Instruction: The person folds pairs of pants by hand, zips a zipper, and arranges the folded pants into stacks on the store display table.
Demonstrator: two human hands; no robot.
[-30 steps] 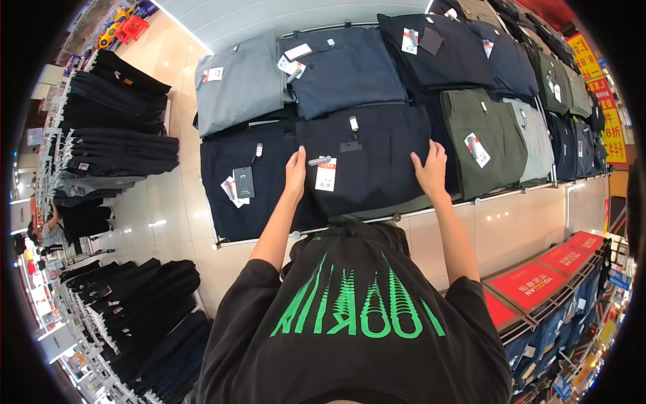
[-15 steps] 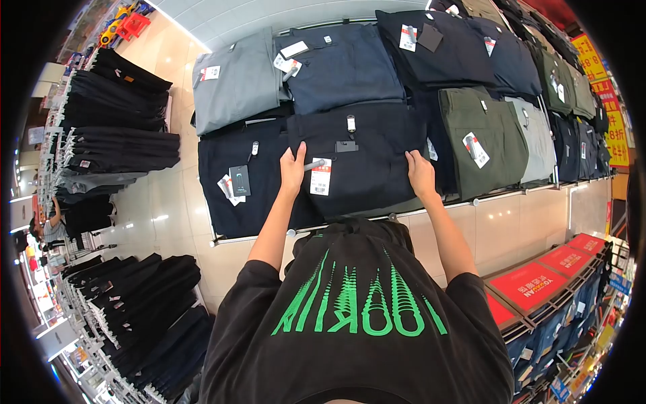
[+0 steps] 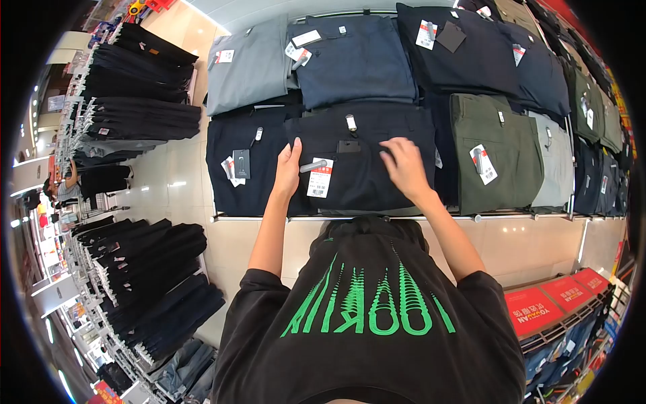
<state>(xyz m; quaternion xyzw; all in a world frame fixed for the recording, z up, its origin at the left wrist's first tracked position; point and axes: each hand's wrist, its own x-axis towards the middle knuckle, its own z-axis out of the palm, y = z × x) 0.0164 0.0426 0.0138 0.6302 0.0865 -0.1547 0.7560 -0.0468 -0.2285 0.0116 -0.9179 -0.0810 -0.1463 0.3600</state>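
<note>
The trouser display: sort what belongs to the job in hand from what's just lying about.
In the job:
- folded dark trousers between the hands
- their red-and-white tag
- left hand, at their edge
- right hand, over them

Just lying about:
- olive trousers
- light grey trousers
- red signs
- hanging trousers

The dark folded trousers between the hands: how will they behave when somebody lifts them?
The folded trousers would probably flop at the edges, since they look like soft, loosely layered cloth. Rolling seems unlikely, as they lie flat. The price tag may swing, as it seems fixed at one end.
</note>
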